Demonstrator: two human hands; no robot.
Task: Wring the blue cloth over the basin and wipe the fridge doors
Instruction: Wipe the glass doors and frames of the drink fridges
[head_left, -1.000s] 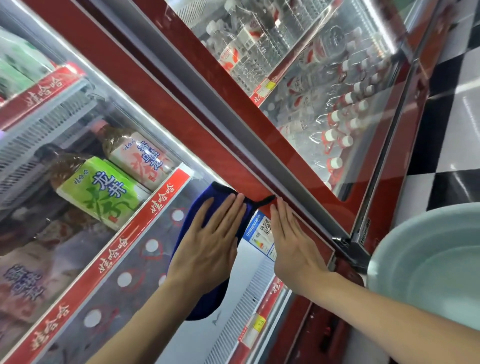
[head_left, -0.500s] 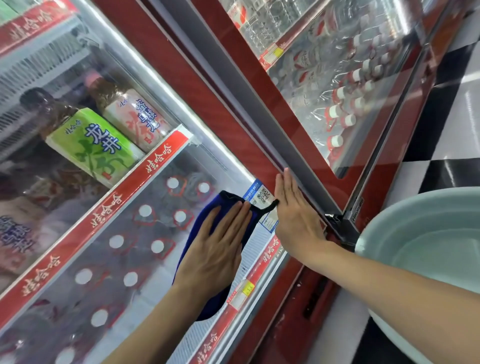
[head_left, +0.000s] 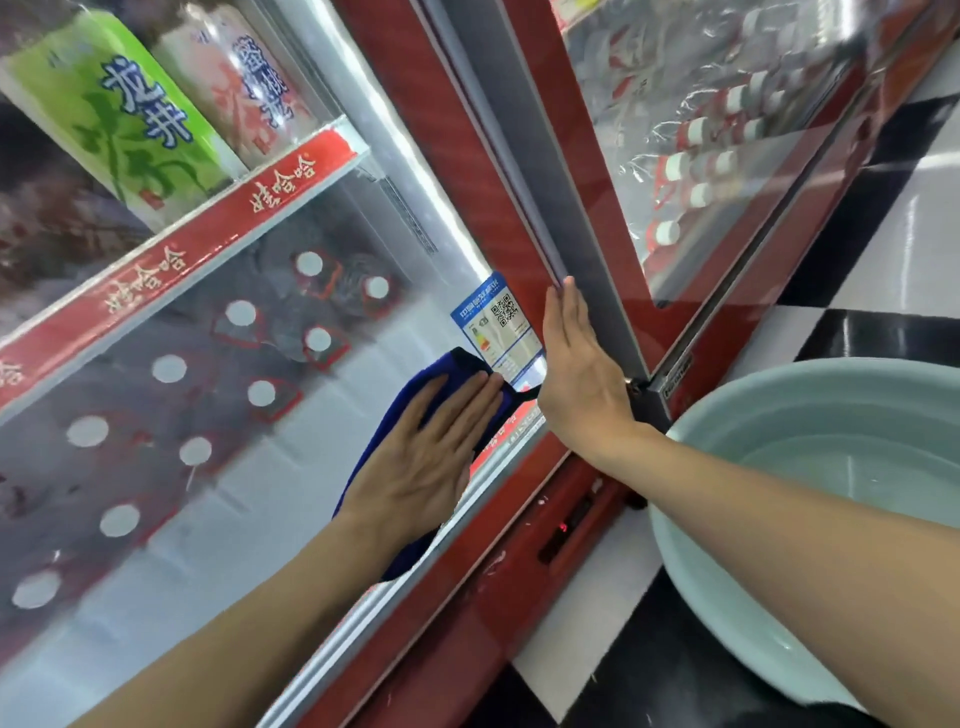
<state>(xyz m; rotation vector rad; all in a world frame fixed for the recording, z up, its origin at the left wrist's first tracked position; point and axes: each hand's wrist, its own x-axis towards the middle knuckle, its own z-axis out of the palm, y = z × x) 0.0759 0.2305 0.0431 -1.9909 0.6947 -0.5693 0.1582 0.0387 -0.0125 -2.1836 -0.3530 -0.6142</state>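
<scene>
The blue cloth (head_left: 431, 376) lies flat against the glass of the left fridge door (head_left: 249, 483), near its lower right corner. My left hand (head_left: 423, 460) presses on it with the palm flat and fingers stretched out, covering most of it. The cloth's top edge touches a blue and white label sticker (head_left: 498, 322). My right hand (head_left: 576, 374) rests flat on the red door frame (head_left: 467, 171) beside the grey seal and holds nothing. The pale green basin (head_left: 727, 410) with water stands on the floor at the right, under my right forearm.
The right fridge door (head_left: 727, 156) stands beside the left one, with bottles behind its glass. Tea bottles (head_left: 119, 109) and a red shelf strip (head_left: 208, 234) show behind the left glass. Black and white floor tiles (head_left: 883, 291) run along the fridge base.
My left hand has slid the cloth down the glass toward the door's lower right corner. My right hand has moved down the red frame with it.
</scene>
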